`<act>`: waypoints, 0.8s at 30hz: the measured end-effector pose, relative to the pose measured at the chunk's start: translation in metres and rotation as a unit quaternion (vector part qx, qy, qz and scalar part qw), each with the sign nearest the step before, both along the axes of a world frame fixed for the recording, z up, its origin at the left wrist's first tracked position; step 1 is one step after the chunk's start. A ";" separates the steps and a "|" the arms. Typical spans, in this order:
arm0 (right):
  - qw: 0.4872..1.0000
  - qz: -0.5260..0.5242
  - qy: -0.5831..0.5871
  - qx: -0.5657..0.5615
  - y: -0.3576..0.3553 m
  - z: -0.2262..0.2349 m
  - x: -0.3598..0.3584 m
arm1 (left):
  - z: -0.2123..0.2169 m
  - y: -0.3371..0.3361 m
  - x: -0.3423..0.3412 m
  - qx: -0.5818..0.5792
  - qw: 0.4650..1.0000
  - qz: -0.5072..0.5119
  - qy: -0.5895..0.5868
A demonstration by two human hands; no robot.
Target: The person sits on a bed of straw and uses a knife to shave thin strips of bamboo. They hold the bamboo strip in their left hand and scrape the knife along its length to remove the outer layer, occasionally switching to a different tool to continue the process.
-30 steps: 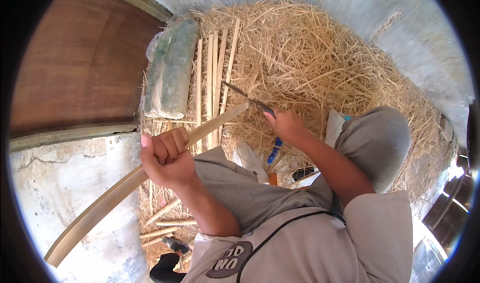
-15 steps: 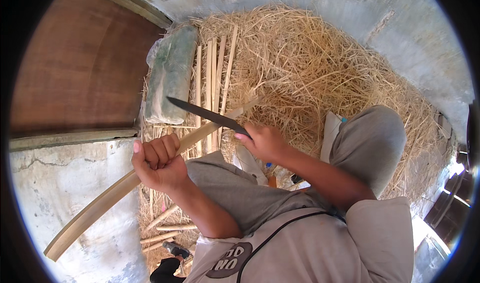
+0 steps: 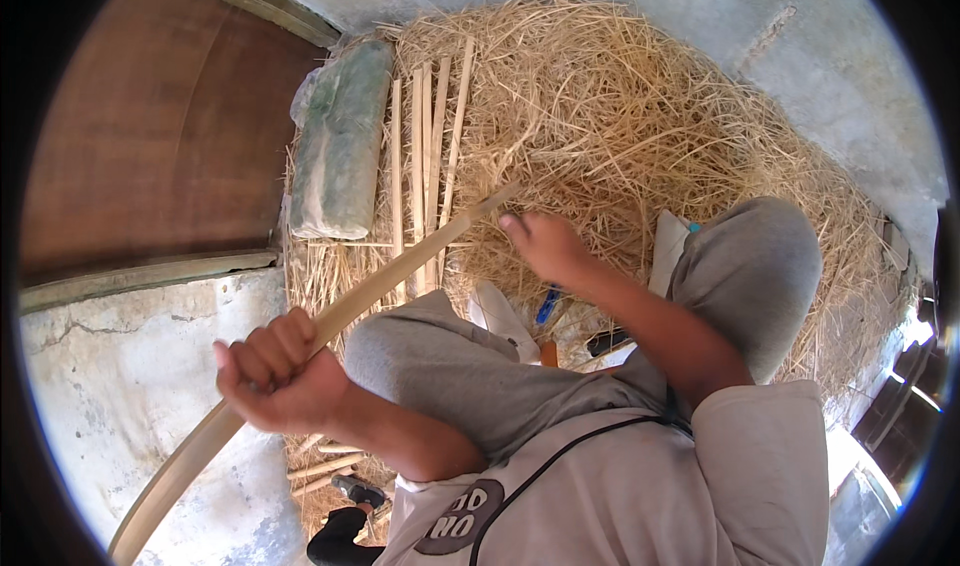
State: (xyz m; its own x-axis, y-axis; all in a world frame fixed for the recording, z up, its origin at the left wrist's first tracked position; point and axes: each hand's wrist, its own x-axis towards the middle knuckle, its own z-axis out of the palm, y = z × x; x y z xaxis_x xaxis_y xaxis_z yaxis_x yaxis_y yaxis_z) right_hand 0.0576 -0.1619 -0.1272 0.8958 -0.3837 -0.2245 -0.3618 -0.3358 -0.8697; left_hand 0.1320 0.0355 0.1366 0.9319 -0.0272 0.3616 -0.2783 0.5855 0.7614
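Below the green bundle [image 3: 342, 156], the left hand [image 3: 285, 374] clamps its fingers round a long wooden strip [image 3: 392, 274] slanting up rightward; slats [image 3: 436, 146] lie right of the bundle; farther right, the right hand [image 3: 550, 249] closes its fingers on a mostly hidden knife [image 3: 509, 212].

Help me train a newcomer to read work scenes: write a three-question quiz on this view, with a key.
1. Which of the person's hands is closed around the long pale strip?
2. True or false: the greenish bundle lies left of the thin slats.
3. Fill in: in the picture, the right hand is near the strip's ____ end.

Key: 1. The left hand. 2. True. 3. Upper.
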 end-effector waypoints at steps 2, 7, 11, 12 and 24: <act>0.992 0.071 -0.074 -0.071 0.031 0.036 -0.009 | 0.005 0.005 0.000 0.021 0.995 0.102 0.012; 0.990 0.037 0.111 -0.082 -0.004 -0.010 -0.020 | 0.026 0.016 -0.022 0.017 0.997 0.077 -0.013; 0.978 0.051 0.177 -0.098 -0.004 -0.018 -0.029 | 0.017 0.011 -0.022 0.053 0.988 0.146 0.013; 0.976 0.052 0.196 -0.083 -0.002 -0.016 -0.028 | 0.014 0.015 -0.020 0.043 0.992 0.120 0.019; 0.979 0.184 0.068 -0.054 0.029 0.061 -0.029 | -0.001 0.024 -0.010 0.031 0.996 0.086 0.000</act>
